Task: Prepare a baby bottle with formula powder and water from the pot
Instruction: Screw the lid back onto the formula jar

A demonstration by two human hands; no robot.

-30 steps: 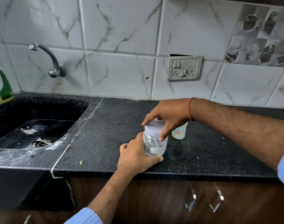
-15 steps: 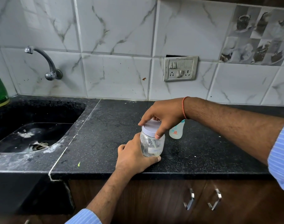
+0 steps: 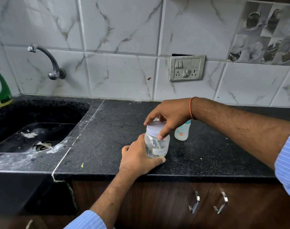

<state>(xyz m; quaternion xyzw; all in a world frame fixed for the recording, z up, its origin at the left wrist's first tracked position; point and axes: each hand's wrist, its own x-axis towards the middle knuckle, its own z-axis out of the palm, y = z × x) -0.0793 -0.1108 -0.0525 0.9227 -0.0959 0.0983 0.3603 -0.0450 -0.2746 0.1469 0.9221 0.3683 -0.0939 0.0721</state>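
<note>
A clear plastic jar with a pale lilac lid stands on the black counter near its front edge. My left hand grips the jar's body from the left and below. My right hand comes from above, its fingers and thumb curled round the lid. A scoop and a little powder show through the jar wall. A small baby bottle with a red logo stands just behind and right of the jar, its top hidden by my right wrist. No pot is in view.
A black sink lies at the left under a wall tap. A bottle with a green nozzle stands at the sink's far left corner. A switch and socket plate is on the tiled wall. Cabinet handles are below the counter.
Both hands have stayed on the jar and its lid; my right fingers have shifted slightly round the lid. The view has dropped and moved a little.
</note>
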